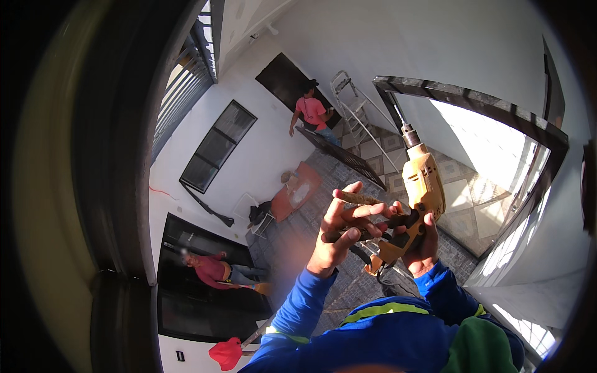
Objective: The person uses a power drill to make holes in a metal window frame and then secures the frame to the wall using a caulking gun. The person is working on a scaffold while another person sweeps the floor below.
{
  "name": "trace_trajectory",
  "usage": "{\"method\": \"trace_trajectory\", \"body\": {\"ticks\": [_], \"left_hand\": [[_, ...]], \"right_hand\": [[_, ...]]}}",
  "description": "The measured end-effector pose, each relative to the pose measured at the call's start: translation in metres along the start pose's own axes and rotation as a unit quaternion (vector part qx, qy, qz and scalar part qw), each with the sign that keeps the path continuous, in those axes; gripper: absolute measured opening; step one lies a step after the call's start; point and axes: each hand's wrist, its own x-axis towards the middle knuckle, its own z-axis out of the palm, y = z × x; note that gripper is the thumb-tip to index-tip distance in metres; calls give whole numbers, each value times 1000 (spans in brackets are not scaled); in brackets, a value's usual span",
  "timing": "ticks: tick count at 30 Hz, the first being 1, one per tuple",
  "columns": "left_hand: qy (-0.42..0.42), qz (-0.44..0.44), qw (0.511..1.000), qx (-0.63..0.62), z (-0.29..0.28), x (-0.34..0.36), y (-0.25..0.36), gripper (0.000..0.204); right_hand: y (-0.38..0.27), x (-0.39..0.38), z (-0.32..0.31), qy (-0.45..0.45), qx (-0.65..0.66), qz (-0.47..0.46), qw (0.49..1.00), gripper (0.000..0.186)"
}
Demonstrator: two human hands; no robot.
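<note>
A yellow power drill points upward in front of me, with a long bit in its chuck. My right hand is wrapped round its handle from the right. Close against the drill's left side is my left hand, its fingers bent and partly spread. A thin brown stick-like piece lies between those fingers; its kind is unclear. Something dark and narrow also shows near the left palm, mostly hidden. The drill's dark cord hangs below the handle.
A large dark frame stands at the right. Beyond are a stepladder, a person in pink and a dark lattice panel. Lower left, another person stands by a dark door. An orange sheet-like thing lies on the floor.
</note>
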Motion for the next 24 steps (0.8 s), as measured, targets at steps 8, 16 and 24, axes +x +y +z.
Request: {"method": "trace_trajectory", "body": {"ticks": [8, 16, 24], "left_hand": [[23, 139, 977, 157, 28, 27, 77, 85], [30, 514, 761, 394, 71, 85, 231, 75], [25, 556, 709, 433, 88, 150, 270, 69]], "right_hand": [[-8, -1, 1, 11, 35, -5, 999, 68], [-8, -4, -10, 23, -4, -11, 1000, 66], [-3, -20, -21, 75, -16, 14, 997, 61]]}}
